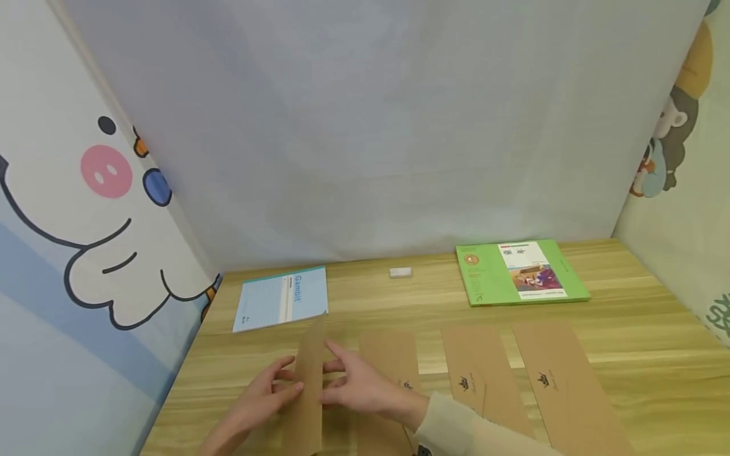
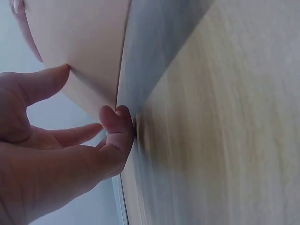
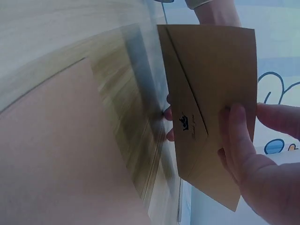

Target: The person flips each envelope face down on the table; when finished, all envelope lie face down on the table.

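A brown envelope (image 1: 310, 386) stands on its long edge, held between both hands. On its left side my left hand (image 1: 262, 396) grips it; in the left wrist view that hand (image 2: 61, 145) has its thumb on the envelope's face (image 2: 79, 33) and fingers curled at the lower edge. My right hand (image 1: 362, 385) holds the other side. The right wrist view shows the envelope's flap side (image 3: 206, 70) with a small crown print, my right hand (image 3: 265, 180) with fingers on that face and thumb at the upper edge. Left fingertips (image 3: 169, 115) show past the lower edge.
Three similar envelopes (image 1: 390, 354), (image 1: 479, 367), (image 1: 561, 380) lie in a row to the right on the wooden table (image 1: 376, 307). Behind are a blue notebook (image 1: 274, 301), a white eraser (image 1: 400, 272) and a green book (image 1: 490, 278). A grey curtain (image 1: 365, 126) hangs behind.
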